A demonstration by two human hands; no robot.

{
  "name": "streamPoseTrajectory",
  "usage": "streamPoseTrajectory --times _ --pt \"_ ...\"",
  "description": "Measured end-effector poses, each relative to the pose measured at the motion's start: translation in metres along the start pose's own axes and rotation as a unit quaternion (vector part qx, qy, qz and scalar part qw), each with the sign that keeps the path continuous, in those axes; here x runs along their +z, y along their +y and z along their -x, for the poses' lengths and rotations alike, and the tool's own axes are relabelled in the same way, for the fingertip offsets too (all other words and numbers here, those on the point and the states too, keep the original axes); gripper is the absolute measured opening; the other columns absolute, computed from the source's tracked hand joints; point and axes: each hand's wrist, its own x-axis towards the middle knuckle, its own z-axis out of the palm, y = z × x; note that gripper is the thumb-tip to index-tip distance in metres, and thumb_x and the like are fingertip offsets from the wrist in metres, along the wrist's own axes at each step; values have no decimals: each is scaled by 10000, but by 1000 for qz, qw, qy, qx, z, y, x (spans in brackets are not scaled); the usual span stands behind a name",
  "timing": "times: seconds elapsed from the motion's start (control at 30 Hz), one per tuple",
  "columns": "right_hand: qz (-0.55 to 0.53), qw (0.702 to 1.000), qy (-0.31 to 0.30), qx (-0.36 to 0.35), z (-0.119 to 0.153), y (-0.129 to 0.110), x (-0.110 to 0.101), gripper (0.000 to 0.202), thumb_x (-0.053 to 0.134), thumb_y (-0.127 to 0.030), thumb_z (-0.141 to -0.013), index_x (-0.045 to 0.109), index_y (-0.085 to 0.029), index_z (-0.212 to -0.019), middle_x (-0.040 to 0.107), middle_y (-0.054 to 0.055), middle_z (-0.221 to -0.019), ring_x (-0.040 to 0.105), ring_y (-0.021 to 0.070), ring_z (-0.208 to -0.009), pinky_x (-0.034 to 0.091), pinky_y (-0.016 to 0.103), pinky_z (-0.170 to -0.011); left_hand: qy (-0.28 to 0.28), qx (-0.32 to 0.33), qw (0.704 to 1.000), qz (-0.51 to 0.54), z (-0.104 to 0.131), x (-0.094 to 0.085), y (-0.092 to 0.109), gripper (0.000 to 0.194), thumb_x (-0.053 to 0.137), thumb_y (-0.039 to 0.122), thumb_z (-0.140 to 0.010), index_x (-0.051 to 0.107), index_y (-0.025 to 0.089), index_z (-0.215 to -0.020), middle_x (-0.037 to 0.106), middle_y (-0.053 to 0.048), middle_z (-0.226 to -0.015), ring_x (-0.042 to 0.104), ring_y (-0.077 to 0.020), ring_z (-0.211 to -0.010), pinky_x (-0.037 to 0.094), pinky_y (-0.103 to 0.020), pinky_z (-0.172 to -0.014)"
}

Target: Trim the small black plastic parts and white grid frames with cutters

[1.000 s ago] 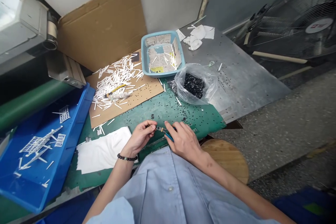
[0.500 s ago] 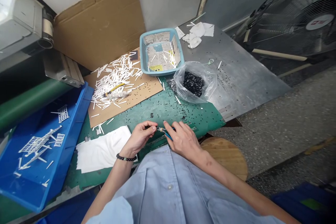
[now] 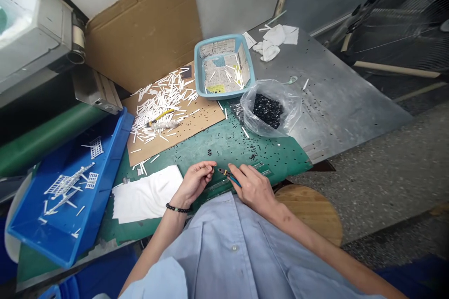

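Note:
My left hand (image 3: 197, 180) is closed in a pinch near the table's front edge; what it holds is too small to make out. Just to its right, my right hand (image 3: 255, 188) is wrapped round small cutting pliers (image 3: 229, 175) with blue handles. The pliers' tip points at my left fingertips, with a small gap between. Beyond my hands, tiny black pieces (image 3: 253, 149) lie scattered on the green mat (image 3: 189, 149). A clear plastic bag (image 3: 292, 110) full of black pieces stands further back on the right.
White sticks (image 3: 164, 98) are heaped on cardboard (image 3: 140, 148) at the back left. Behind the bag is a blue basket (image 3: 198, 67). A white cloth (image 3: 147, 194) and a blue tray (image 3: 79, 215) lie left, a round wooden stool (image 3: 312, 210) right.
The pliers' tip has come away from my left fingertips, leaving a gap. The whole view has shifted, so the scene sits further right in the picture.

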Motion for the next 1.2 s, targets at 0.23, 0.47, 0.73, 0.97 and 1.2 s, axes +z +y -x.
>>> streamPoseTrajectory --times 0.23,0.47,0.73,0.97,1.2 --pt "-20 1000 -1 7 1 5 2 368 465 -284 -938 561 -159 -1270 592 71 -882 522 206 -820 401 313 -737 11 6 999 52 -19 -13 12 253 696 361 -740 593 130 -725 510 -6 -683 403 -59 -532 292 -179 -476" --pt "-25 1000 1 17 1 5 3 361 458 -280 -939 563 -165 -1265 599 74 -897 531 208 -826 408 315 -736 157 189 893 -376 -46 -11 20 185 679 338 -755 713 175 -837 549 -9 -603 481 -157 -612 338 -246 -603" --pt "-34 999 2 28 1 7 2 378 467 -270 -933 554 -149 -1280 586 78 -908 513 212 -836 402 320 -758 131 244 810 -517 -48 -6 27 53 690 185 -700 701 231 -724 629 -56 -708 513 -201 -671 290 -265 -634" --pt "-7 999 21 39 -6 3 -5 373 474 -293 -924 568 -151 -1256 573 93 -924 479 233 -840 359 349 -753 109 83 929 -344 -37 2 25 128 681 286 -690 642 164 -694 436 44 -507 324 -83 -451 202 -229 -470" --pt "26 999 13 32 -9 2 -11 390 471 -294 -921 559 -143 -1270 567 103 -913 457 241 -836 325 355 -734 1 -63 997 -52 -10 14 11 308 781 318 -657 521 157 -692 213 112 -519 149 -24 -428 76 -183 -403"
